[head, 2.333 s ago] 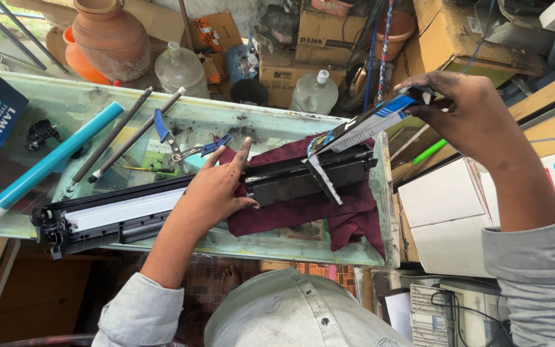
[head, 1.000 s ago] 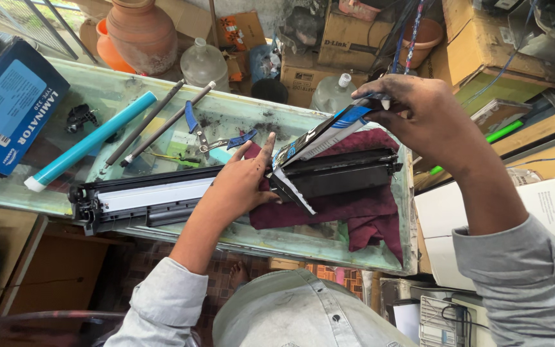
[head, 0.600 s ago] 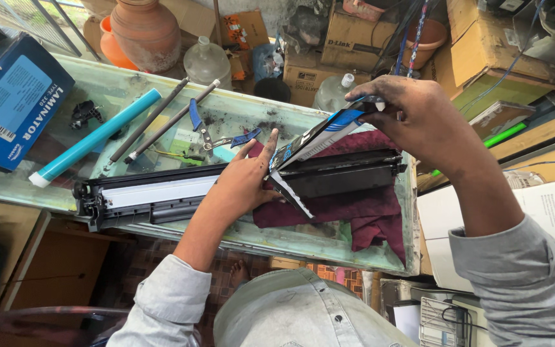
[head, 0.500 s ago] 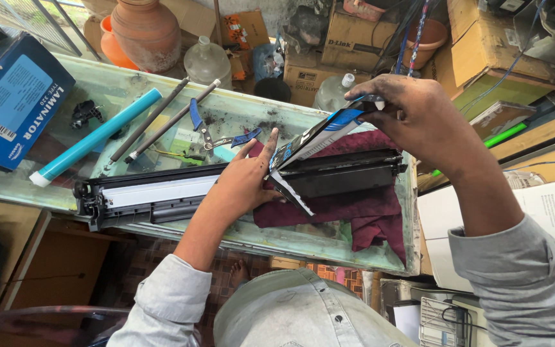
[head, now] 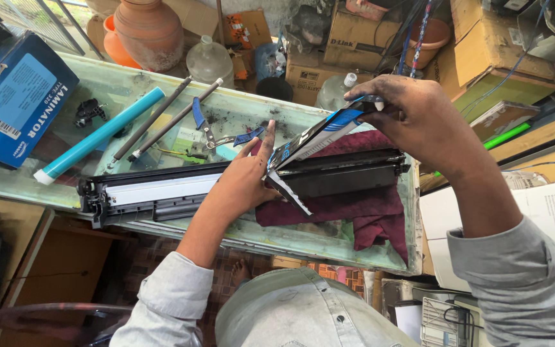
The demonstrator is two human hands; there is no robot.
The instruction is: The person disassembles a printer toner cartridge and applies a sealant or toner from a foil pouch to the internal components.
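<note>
The black toner cartridge [head: 226,189] lies across the glass table [head: 329,241], long axis from left to right, its right part on a dark red cloth [head: 354,215]. The left hand [head: 245,183] presses on the middle of the cartridge, fingers spread flat, holding nothing. The right hand [head: 419,125] is above the right end of the cartridge and pinches the upper end of a folded blue and white packet [head: 313,138]; the packet slants down to the cartridge, beside the left fingers. The left hand is nearer to the cartridge
</note>
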